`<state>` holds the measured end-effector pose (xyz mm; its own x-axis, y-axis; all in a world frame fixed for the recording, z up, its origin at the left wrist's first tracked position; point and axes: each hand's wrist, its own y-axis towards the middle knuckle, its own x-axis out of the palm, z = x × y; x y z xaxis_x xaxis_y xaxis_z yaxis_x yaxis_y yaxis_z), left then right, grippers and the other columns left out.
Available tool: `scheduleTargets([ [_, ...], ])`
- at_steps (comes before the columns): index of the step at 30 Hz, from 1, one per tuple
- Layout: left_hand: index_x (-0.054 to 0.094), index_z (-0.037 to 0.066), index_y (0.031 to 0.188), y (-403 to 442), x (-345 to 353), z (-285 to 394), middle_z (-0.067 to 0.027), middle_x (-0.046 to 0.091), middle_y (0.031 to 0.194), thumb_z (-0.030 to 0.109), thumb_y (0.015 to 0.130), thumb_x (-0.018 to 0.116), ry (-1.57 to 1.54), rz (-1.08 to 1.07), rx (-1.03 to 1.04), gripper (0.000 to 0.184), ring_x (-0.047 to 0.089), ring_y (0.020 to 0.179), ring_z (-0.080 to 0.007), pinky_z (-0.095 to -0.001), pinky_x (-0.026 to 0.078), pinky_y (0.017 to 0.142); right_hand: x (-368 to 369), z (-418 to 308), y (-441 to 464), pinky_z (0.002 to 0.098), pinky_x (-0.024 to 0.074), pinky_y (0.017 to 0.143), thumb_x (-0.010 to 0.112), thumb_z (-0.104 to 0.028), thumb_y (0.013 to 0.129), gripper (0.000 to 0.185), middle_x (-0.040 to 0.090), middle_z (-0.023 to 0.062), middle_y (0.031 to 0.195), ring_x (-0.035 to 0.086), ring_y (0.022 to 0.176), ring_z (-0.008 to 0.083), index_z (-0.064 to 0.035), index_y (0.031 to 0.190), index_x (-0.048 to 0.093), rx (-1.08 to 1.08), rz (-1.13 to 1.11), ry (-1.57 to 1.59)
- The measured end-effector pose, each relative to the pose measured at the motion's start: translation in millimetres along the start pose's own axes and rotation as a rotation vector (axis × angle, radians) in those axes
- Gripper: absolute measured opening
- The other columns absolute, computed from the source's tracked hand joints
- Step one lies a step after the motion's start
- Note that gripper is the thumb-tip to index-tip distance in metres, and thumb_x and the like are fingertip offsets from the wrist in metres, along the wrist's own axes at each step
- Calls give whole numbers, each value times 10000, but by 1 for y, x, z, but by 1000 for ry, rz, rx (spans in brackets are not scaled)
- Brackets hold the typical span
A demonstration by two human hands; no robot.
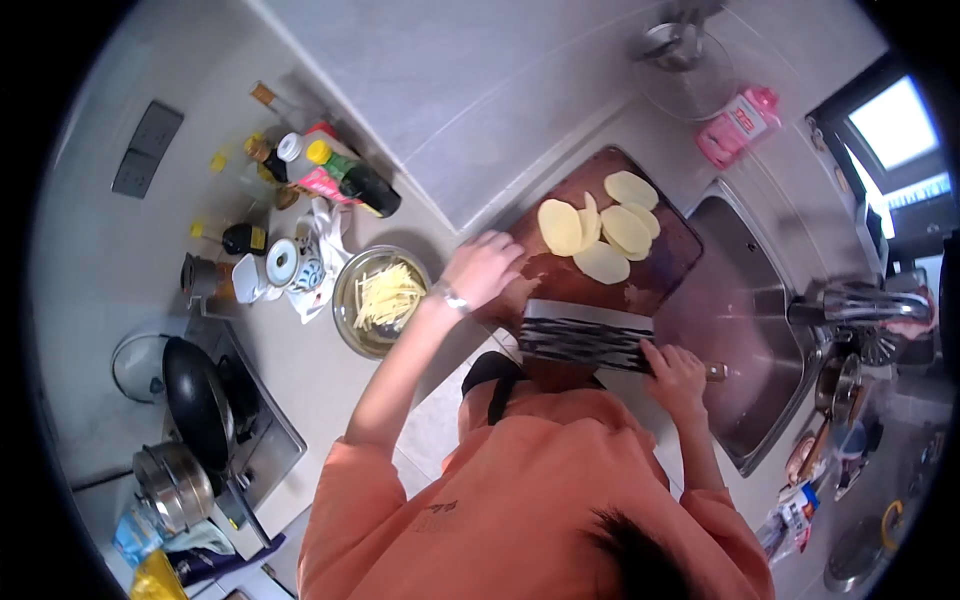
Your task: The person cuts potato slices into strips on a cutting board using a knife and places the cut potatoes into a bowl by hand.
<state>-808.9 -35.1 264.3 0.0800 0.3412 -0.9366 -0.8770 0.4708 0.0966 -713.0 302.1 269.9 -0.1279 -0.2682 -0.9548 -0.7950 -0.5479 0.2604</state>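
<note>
My right hand [675, 378] is wrapped round the handle of a cleaver [586, 336]. Its broad blade, dark-patterned with a bright strip, lies over the near edge of a brown cutting board [668, 262]. Toward the board's far side lie several pale oval potato slices [628, 230], some overlapping. My left hand [483, 268], with a watch or bracelet at the wrist, is at the board's left edge, fingers stretched out and holding nothing visible. Left of that wrist stands a metal bowl [343, 303] with pale cut potato strips [388, 296] inside.
A steel sink [735, 400] with a faucet [860, 303] adjoins the board on the right. A pink bottle [738, 127] stands behind it. Sauce bottles [355, 180] and a patterned jar [295, 265] crowd the left counter. A black wok [198, 400] and steel pot [172, 487] are lower left.
</note>
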Motion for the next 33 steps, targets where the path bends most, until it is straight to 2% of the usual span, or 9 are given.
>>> scheduleTargets([
  [5,585,57,1046,91,49,13,-82,566,1077,108,779,555,15,36,53,273,531,1037,-255,-352,464,829,-14,22,-44,345,466,565,594,-83,574,434,502,41,684,556,632,213,-117,1006,617,221,71,-90],
  [8,594,50,996,131,65,14,-69,566,1072,47,760,515,89,123,246,250,538,1024,-237,-346,464,819,-15,24,-60,344,467,567,605,-72,557,456,500,43,673,553,619,214,-114,1011,616,283,98,-108],
  [10,604,64,916,149,68,16,-58,585,984,33,750,492,210,-79,285,203,559,972,-224,-337,458,814,-16,23,-68,342,466,567,606,-73,564,449,503,43,677,552,623,214,-108,1011,615,311,72,-124],
  [14,604,91,838,158,56,21,-50,596,829,64,752,491,441,-186,358,145,583,876,-212,-330,446,809,-12,21,-78,341,466,568,621,-78,559,453,506,44,679,553,628,214,-112,1010,616,341,87,-74],
  [16,599,93,825,152,44,25,-50,595,850,61,761,492,451,-199,370,129,580,859,-207,-335,440,814,-9,22,-83,340,466,576,632,-72,558,455,503,47,682,549,635,218,-121,1010,618,355,81,-72],
  [21,558,73,834,82,38,34,-79,575,918,68,730,530,135,210,296,109,561,871,-222,-339,479,738,-10,15,-73,338,450,536,645,-68,638,345,553,74,679,559,589,245,-101,981,621,550,88,149],
  [23,542,59,835,40,54,43,-87,562,928,67,704,544,82,232,250,132,556,879,-242,-336,497,724,-11,7,-61,325,429,499,632,-98,769,202,590,122,675,563,540,283,-65,968,621,702,108,362],
  [26,566,28,887,-5,78,64,-110,557,971,59,706,534,61,209,306,186,558,888,-250,-336,495,756,-6,-3,-48,395,458,543,621,-164,795,201,611,138,729,593,620,321,-103,985,600,730,-57,443],
  [33,611,18,991,-49,111,86,-111,573,1062,41,709,563,16,316,112,288,567,971,-271,-353,486,798,-3,-24,-2,420,468,536,492,-253,884,273,588,128,722,582,598,338,-138,1128,533,468,-303,292],
])
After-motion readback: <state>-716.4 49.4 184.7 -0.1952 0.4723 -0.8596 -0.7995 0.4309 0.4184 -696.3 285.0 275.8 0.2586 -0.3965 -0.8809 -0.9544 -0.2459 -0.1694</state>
